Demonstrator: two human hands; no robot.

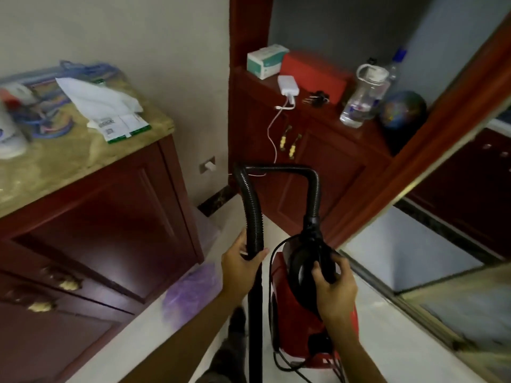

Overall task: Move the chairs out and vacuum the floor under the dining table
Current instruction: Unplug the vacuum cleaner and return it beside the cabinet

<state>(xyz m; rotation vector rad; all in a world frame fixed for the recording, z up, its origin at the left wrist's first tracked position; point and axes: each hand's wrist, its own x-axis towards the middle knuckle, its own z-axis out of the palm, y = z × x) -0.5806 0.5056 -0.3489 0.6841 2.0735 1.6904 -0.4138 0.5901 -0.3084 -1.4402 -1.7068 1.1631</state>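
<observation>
**Gripping the vacuum [304, 322] by its hose and handle**

So I've got the red vacuum low in the middle of my view, over the pale floor [387, 341]. Honestly can't tell if it's sitting on the tiles or lifted off them. My right hand [334, 288] is wrapped round the black handle [301, 261] on top of it, fingers curled tight. My left hand [240, 266] is closed round the ribbed black hose [254, 205], which runs up, bends over and drops back into the front of the machine. A thin black cord [270, 277] loops down the body's left side.

Just left of it a purple plastic bag [190, 291] lies on the floor against a dark red cabinet [110, 230]. That one has a stone top [69, 167] with a white paper bag [102, 103] on it.

Behind the hose is a second red cabinet [331, 167] carrying a white box [265, 60], a red box [315, 74], a white charger [289, 87] with its cable hanging down, a clear water bottle [365, 95] and a small globe [402, 110]. A wall socket [207, 167] sits low between the two cabinets.
</observation>
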